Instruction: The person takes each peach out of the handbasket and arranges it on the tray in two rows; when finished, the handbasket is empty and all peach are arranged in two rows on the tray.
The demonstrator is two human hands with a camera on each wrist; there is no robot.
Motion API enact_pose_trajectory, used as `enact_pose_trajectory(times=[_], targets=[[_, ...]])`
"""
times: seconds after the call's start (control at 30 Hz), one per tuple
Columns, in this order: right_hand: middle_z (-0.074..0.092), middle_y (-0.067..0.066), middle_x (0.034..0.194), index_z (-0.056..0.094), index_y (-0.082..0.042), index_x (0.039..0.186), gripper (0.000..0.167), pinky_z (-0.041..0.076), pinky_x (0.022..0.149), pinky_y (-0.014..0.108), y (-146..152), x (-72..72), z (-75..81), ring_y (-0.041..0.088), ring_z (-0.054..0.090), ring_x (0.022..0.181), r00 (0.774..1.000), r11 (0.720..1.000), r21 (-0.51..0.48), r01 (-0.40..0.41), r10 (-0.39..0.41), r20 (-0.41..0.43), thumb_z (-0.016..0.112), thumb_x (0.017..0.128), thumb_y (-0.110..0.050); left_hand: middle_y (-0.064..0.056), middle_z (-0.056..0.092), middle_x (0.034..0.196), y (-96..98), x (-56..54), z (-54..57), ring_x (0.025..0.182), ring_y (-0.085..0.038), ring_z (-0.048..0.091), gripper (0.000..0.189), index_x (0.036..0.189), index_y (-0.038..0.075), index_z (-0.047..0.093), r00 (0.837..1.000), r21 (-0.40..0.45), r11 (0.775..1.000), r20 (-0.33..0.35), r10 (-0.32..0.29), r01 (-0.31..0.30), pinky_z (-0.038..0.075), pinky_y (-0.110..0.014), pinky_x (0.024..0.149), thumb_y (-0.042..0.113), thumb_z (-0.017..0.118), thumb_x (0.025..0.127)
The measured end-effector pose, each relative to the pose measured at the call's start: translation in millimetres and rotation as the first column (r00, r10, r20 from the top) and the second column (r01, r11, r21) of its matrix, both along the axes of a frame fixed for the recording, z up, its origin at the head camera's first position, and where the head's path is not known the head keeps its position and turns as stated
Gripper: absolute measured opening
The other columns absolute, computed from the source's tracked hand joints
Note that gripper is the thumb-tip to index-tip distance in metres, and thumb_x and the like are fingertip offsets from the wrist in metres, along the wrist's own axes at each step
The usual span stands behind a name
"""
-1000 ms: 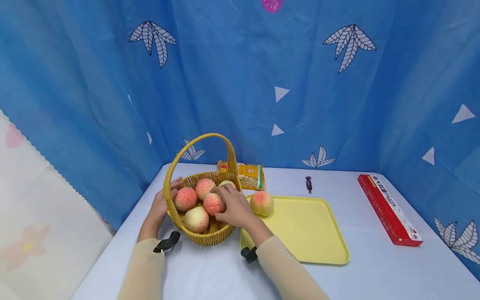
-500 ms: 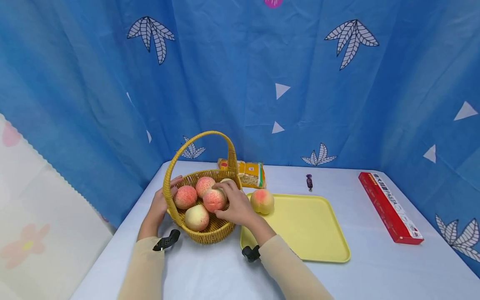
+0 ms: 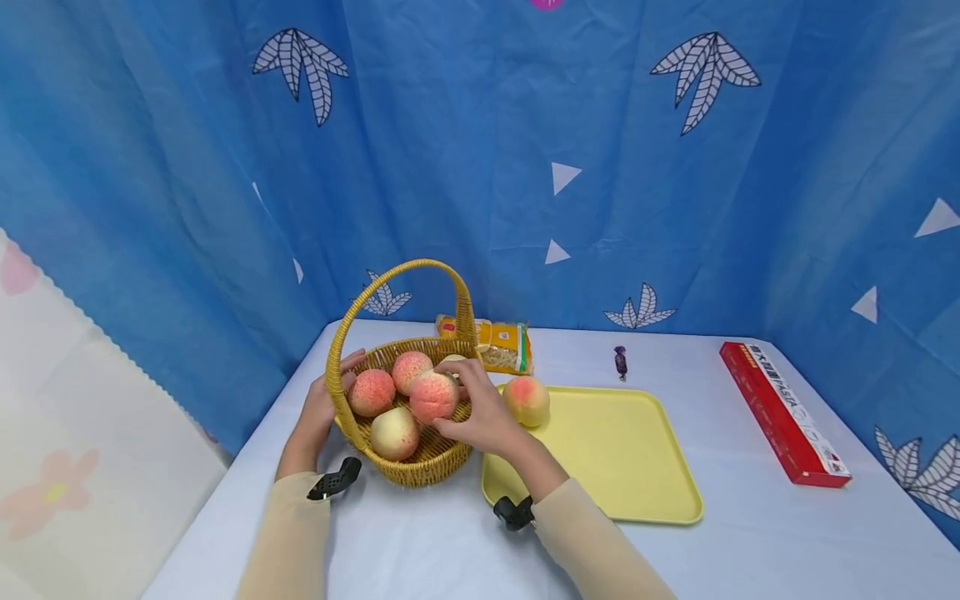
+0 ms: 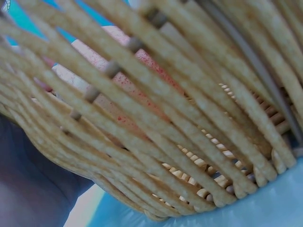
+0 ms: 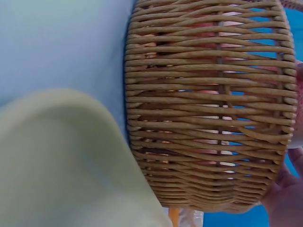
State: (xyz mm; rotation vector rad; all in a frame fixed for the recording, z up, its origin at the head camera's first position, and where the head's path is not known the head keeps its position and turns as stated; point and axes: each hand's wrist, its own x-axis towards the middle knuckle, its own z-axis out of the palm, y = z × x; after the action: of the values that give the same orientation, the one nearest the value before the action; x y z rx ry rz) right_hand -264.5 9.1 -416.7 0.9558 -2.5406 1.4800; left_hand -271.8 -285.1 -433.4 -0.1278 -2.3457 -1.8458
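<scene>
While left hand (image 3: 318, 410) touches basket (image 3: 418, 475), right hand (image 3: 486, 412) gripping peach (image 3: 432, 398), tray (image 3: 622, 450) alongside

Red-speckled peach (image 4: 156, 66) in glimpses through the openwork wicker basket (image 4: 199, 101).

Patterned blue curtains (image 3: 480, 150) around a white-covered table (image 3: 435, 542) make this a curtained tabletop booth.

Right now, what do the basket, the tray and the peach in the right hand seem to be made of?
Basket: woven strands with a slight sheen and gaps between them, rattan or plastic imitation.
Tray: probably plastic, smooth, evenly yellow with a rounded rim.
Held peach: perhaps foam, matte and speckled; real fruit isn't ruled out.
</scene>
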Motion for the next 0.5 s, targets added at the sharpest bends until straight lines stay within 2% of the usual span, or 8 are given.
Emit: enact_pose_trajectory(times=[0.1, 0.27, 0.37, 0.5], targets=[[0.044, 0.002, 0.135, 0.045, -0.031, 0.137, 0.068, 0.055, 0.094, 0.036, 3.9, 1.5, 1.4, 0.018, 0.058, 0.109, 1.0, 0.999, -0.039, -0.015, 0.014, -0.008, 0.081, 0.08, -0.02, -0.014, 0.038, 0.16, -1.3, -1.9, -2.5, 0.155, -0.031, 0.021, 0.045, 0.148, 0.002, 0.046, 1.0, 0.004, 1.0, 0.0, -0.006, 0.006, 0.013, -0.055, 0.125, 0.016, 0.047, 0.105], [0.051, 0.003, 0.13, 0.044, -0.026, 0.14, 0.068, 0.057, 0.086, 0.034, 13.0, 3.9, 1.7, 0.018, 0.06, 0.101, 0.999, 0.994, -0.101, -0.031, 0.034, 0.03, 0.079, 0.082, -0.016, -0.013, 0.037, 0.16, -7.9, -10.5, -17.1, 0.155, -0.031, 0.019, 0.046, 0.148, 0.004, 0.046, 1.0, 0.014, 1.0, -0.01, -0.005, 0.005, 0.012, -0.056, 0.125, 0.018, 0.047, 0.105], [0.055, 0.003, 0.131, 0.043, -0.023, 0.141, 0.069, 0.056, 0.085, 0.036, 20.4, 6.4, 3.2, 0.019, 0.058, 0.107, 0.999, 0.993, -0.118, -0.016, 0.02, 0.038, 0.078, 0.083, -0.015, -0.011, 0.037, 0.161, -11.0, -15.3, -24.5, 0.155, -0.029, 0.019, 0.046, 0.149, 0.007, 0.046, 1.0, 0.009, 1.0, -0.014, -0.004, 0.004, 0.013, -0.057, 0.125, 0.021, 0.047, 0.105], [0.054, 0.002, 0.138, 0.043, -0.019, 0.142, 0.07, 0.054, 0.087, 0.045, 31.6, 8.8, 5.9, 0.022, 0.054, 0.118, 1.0, 0.99, -0.137, 0.015, -0.012, 0.024, 0.079, 0.082, -0.013, -0.009, 0.039, 0.16, -12.2, -17.5, -26.8, 0.155, -0.028, 0.021, 0.046, 0.148, 0.009, 0.048, 1.0, 0.009, 1.0, -0.029, 0.001, 0.0, 0.014, -0.055, 0.125, 0.024, 0.049, 0.105]])
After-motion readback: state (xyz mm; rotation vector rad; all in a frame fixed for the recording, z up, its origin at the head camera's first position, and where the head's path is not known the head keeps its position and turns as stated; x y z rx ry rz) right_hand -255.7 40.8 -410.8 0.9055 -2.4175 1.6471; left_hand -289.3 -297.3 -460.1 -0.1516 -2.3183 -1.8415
